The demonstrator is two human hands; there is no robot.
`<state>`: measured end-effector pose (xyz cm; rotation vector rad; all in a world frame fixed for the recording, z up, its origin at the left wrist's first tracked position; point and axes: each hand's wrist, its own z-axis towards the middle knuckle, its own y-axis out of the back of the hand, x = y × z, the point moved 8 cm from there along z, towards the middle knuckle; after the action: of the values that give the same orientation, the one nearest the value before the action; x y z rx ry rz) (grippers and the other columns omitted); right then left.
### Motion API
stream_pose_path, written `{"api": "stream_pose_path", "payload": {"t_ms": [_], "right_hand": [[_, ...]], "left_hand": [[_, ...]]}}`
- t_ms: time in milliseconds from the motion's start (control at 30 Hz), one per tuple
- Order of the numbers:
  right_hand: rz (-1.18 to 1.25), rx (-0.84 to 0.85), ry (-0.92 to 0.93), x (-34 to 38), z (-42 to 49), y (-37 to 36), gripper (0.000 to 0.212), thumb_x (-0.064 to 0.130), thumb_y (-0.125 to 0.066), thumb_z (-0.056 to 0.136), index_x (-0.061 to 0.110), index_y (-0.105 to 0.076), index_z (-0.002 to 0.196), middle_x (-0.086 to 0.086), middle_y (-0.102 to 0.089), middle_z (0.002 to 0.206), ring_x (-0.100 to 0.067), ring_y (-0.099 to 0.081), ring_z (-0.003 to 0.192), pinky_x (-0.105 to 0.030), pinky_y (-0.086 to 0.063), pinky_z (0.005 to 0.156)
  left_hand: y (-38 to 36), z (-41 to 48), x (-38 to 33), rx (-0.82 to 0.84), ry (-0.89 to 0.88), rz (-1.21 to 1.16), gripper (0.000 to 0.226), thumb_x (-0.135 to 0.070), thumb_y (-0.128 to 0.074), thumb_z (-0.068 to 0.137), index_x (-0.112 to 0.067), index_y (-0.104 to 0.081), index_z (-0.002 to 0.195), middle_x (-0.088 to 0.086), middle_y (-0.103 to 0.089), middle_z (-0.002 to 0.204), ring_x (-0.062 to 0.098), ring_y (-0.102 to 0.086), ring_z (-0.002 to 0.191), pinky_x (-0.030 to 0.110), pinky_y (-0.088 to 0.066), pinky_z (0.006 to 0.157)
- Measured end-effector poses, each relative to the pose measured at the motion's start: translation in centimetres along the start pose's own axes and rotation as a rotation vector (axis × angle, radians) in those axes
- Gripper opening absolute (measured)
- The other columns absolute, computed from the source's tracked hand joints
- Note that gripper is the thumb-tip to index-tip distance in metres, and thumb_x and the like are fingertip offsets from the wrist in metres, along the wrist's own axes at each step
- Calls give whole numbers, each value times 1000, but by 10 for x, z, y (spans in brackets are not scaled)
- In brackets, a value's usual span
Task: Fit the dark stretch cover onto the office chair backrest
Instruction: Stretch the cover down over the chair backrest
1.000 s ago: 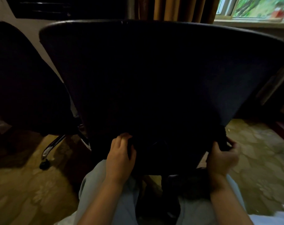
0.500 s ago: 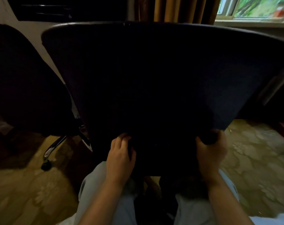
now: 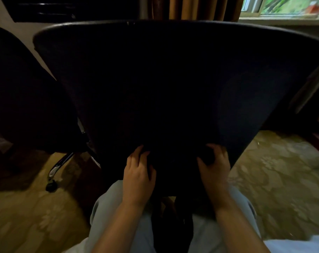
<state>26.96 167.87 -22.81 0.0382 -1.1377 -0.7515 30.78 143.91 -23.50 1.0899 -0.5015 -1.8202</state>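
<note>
The office chair backrest (image 3: 173,79) fills the middle of the view, wide at the top and narrow at the bottom, with the dark stretch cover (image 3: 246,106) drawn smooth over its back. My left hand (image 3: 138,178) grips bunched dark fabric at the cover's lower edge, left of centre. My right hand (image 3: 216,167) is closed on a fold of the same lower edge, right of centre. Both hands sit close together just below the backrest's narrow bottom. The chair's seat and post are hidden in shadow.
A second dark office chair (image 3: 21,99) stands at the left, one chrome leg and caster (image 3: 52,186) on the patterned carpet (image 3: 273,170). Curtains (image 3: 191,8) and a window (image 3: 286,6) lie behind. My light trouser legs (image 3: 107,212) are at the bottom.
My right hand has slid left along the cover's lower edge from the right corner toward the centre. My left hand has stayed in nearly the same place, still gripping fabric.
</note>
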Motion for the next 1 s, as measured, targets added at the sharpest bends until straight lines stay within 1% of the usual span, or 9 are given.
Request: {"api": "stream_pose_path", "payload": {"t_ms": [100, 200, 300, 400, 500, 667, 733, 867, 1000], "right_hand": [[9, -67, -5, -9, 6, 14, 41, -1, -78, 69, 4, -61, 106, -10, -59, 104, -12, -51, 92, -1, -32, 80], [72, -202, -175, -39, 17, 45, 35, 3, -73, 73, 10, -59, 104, -7, -62, 97, -23, -60, 89, -14, -41, 75], [112, -251, -294, -61, 25, 58, 32, 7, -68, 77, 12, -60, 107, -12, -65, 102, -28, -64, 93, -6, -43, 68], [63, -249, -310, -53, 20, 48, 42, 28, -61, 69, 14, -60, 109, -11, -66, 102, -26, -63, 92, -28, -46, 77], [71, -191, -265, -31, 9, 28, 40, 26, -67, 72, 10, -58, 107, -8, -63, 100, -22, -59, 92, -30, -42, 79], [3, 45, -77, -7, -1, -3, 35, 3, -74, 76, 5, -61, 109, -1, -52, 105, -11, -49, 93, -14, -31, 79], [-11, 42, -43, -8, -1, 1, 35, 2, -74, 75, 5, -62, 108, 0, -53, 103, -11, -50, 92, -17, -33, 79], [19, -97, -131, -28, 8, 30, 30, 6, -74, 75, 8, -60, 101, -3, -59, 91, -18, -56, 83, -21, -38, 69], [118, -308, -292, -55, 19, 57, 39, 28, -63, 68, 12, -62, 104, -11, -66, 96, -25, -61, 87, -26, -40, 75]], "left_hand": [[3, 1, 8, -17, 14, 8, 45, -10, -70, 78, -5, -57, 122, 13, -48, 135, 25, -42, 123, 36, -40, 102], [5, 3, 11, -35, 15, 10, 47, -9, -71, 78, -4, -57, 123, 13, -48, 137, 24, -42, 123, 36, -40, 102], [6, 2, 9, -50, 18, 9, 52, -7, -72, 77, -4, -55, 126, 15, -47, 138, 24, -42, 122, 33, -35, 103], [4, 1, 7, -36, 50, -3, 55, -8, -72, 77, -5, -54, 129, 14, -45, 142, 25, -44, 123, 32, -34, 103], [2, -1, 4, -17, 53, -8, 56, -11, -71, 78, -7, -52, 131, 14, -40, 146, 27, -45, 124, 32, -34, 103], [0, -2, 8, 24, 19, 14, 55, -17, -66, 81, -9, -50, 133, 11, -37, 149, 28, -43, 128, 32, -33, 105], [1, -2, 12, 30, 10, 25, 55, -13, -69, 79, -8, -52, 131, 11, -40, 147, 28, -44, 127, 35, -36, 105], [4, 0, 16, 17, 23, 34, 55, -10, -71, 78, -5, -53, 129, 13, -43, 143, 29, -45, 127, 42, -43, 104], [3, 0, 16, 1, 55, 11, 55, -13, -69, 79, -7, -52, 131, 13, -43, 143, 28, -45, 126, 37, -40, 104]]}}
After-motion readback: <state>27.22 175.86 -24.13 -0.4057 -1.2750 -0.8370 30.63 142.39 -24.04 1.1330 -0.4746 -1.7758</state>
